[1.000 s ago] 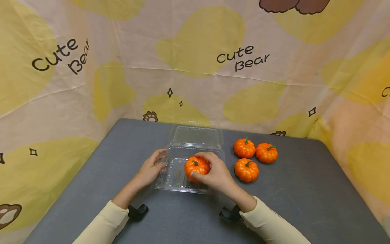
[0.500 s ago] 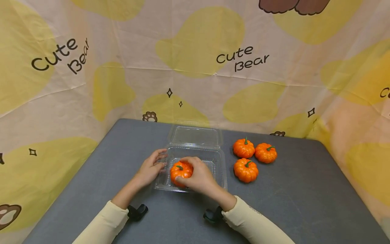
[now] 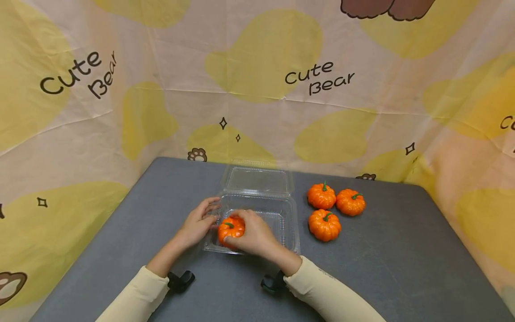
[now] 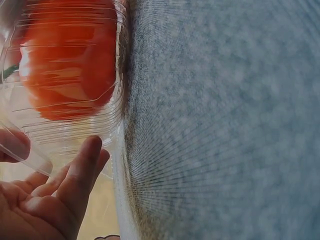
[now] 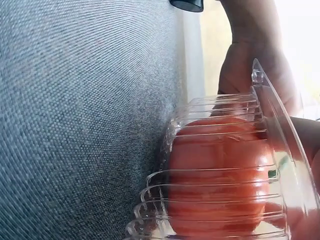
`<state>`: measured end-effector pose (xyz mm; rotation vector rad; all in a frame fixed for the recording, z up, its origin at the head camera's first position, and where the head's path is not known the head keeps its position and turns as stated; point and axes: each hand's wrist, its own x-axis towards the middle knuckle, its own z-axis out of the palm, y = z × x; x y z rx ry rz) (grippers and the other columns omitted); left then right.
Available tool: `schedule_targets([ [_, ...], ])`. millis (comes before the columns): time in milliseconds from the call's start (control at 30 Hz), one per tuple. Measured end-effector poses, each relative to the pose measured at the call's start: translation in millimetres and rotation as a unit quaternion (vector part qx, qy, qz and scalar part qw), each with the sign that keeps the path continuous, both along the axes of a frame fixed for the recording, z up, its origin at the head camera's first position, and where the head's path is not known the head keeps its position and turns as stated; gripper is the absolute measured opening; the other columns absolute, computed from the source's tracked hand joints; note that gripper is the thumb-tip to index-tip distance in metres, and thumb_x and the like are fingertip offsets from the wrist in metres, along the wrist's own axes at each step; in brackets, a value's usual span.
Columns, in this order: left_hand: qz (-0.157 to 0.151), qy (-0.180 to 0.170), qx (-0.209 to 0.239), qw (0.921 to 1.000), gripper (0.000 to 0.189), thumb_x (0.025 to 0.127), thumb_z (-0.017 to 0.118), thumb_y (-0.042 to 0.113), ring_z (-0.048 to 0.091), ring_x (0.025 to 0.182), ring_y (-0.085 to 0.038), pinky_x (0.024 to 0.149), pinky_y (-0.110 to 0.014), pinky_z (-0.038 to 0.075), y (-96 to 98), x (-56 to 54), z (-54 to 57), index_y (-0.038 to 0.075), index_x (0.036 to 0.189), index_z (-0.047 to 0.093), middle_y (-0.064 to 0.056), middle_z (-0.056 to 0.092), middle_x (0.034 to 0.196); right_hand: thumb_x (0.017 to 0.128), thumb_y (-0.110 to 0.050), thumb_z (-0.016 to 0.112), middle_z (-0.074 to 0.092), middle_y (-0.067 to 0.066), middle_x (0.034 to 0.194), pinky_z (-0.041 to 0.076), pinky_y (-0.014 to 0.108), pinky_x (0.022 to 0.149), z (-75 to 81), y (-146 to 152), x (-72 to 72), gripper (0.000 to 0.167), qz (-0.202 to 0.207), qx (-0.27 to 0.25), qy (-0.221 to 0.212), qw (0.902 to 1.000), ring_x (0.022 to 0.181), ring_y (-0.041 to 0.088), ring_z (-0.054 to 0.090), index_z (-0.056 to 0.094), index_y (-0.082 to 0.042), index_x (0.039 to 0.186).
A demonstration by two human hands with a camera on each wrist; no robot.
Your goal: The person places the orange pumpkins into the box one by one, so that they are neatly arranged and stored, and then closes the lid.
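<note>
Pumpkin [image 3: 230,232] and right hand [image 3: 256,236] have moved together in the head view: over the last second both have shifted leftward, from about the middle of the clear container [image 3: 287,223] to its front left corner. I hold the pumpkin between my right thumb and fingers. My left hand [image 3: 197,226] lies relaxed at the container's left side, gripping nothing that I can see. The lid [image 3: 257,180] is folded back, and three other pumpkins [image 3: 324,225] sit on the surface [image 3: 386,259] to the right, so only one is inside.

In the left wrist view, the pumpkin shows through the ribbed wall, low down, with my left fingers against or just beside the plastic.

In the right wrist view, it appears to rest on the base, though I cannot tell whether it bears its full weight there; my right hand is mostly hidden.
</note>
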<state>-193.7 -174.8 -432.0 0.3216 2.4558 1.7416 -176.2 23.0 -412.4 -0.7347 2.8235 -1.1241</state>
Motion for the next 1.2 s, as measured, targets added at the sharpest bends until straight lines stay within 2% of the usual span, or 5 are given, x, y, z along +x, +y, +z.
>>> schedule_targets([
  [467, 0.005, 0.006, -0.026, 0.9996, 0.049, 0.094, 0.044, 0.0, 0.056, 0.118, -0.044, 0.087, -0.044, 0.056, -1.3, -0.5, -1.6, 0.004, 0.142, 0.037, -0.028, 0.046, 0.142, 0.07, -0.033, 0.081, 0.062, 0.007, 0.108, 0.05, 0.029, 0.076, -0.8, -2, -1.0, 0.059, 0.008, 0.016, -0.01, 0.9998, 0.092, 0.02, 0.059, 0.061, -0.011, 0.121],
  [667, 0.004, 0.005, -0.028, 0.9996, 0.049, 0.095, 0.043, 0.001, 0.056, 0.118, -0.044, 0.086, -0.044, 0.056, -1.4, -0.7, -1.1, 0.004, 0.143, 0.037, -0.029, 0.046, 0.142, 0.073, -0.037, 0.078, 0.061, 0.009, 0.116, 0.051, 0.031, 0.079, 0.4, 2, -1.5, 0.063, 0.012, 0.019, -0.021, 0.9995, 0.097, 0.022, 0.06, 0.058, -0.012, 0.128],
  [767, 0.002, 0.002, -0.027, 0.9996, 0.048, 0.095, 0.043, 0.001, 0.056, 0.119, -0.044, 0.086, -0.044, 0.056, -1.4, -1.0, -0.9, 0.004, 0.143, 0.036, -0.029, 0.045, 0.142, 0.074, -0.037, 0.077, 0.06, 0.01, 0.12, 0.052, 0.033, 0.079, 4.4, 8, -1.0, 0.064, 0.015, 0.005, -0.027, 0.9995, 0.099, 0.023, 0.06, 0.057, -0.014, 0.13],
  [1067, 0.008, -0.001, -0.032, 0.9995, 0.049, 0.095, 0.043, 0.001, 0.056, 0.118, -0.044, 0.086, -0.045, 0.056, 1.2, -1.4, 3.1, 0.004, 0.143, 0.036, -0.029, 0.046, 0.141, 0.081, -0.034, 0.071, 0.056, 0.008, 0.134, 0.047, 0.052, 0.096, 19.5, 33, -1.0, 0.056, 0.043, -0.058, -0.045, 0.9964, 0.118, 0.036, 0.055, 0.057, -0.017, 0.132],
  [1200, 0.009, -0.005, -0.03, 0.9995, 0.049, 0.095, 0.043, 0.0, 0.057, 0.117, -0.044, 0.087, -0.046, 0.056, 1.7, -1.3, 3.1, 0.003, 0.143, 0.036, -0.029, 0.046, 0.141, 0.081, -0.035, 0.072, 0.057, 0.005, 0.134, 0.044, 0.053, 0.1, 24.4, 46, -0.8, 0.055, 0.041, -0.063, -0.028, 0.9968, 0.123, 0.032, 0.054, 0.057, -0.019, 0.132],
])
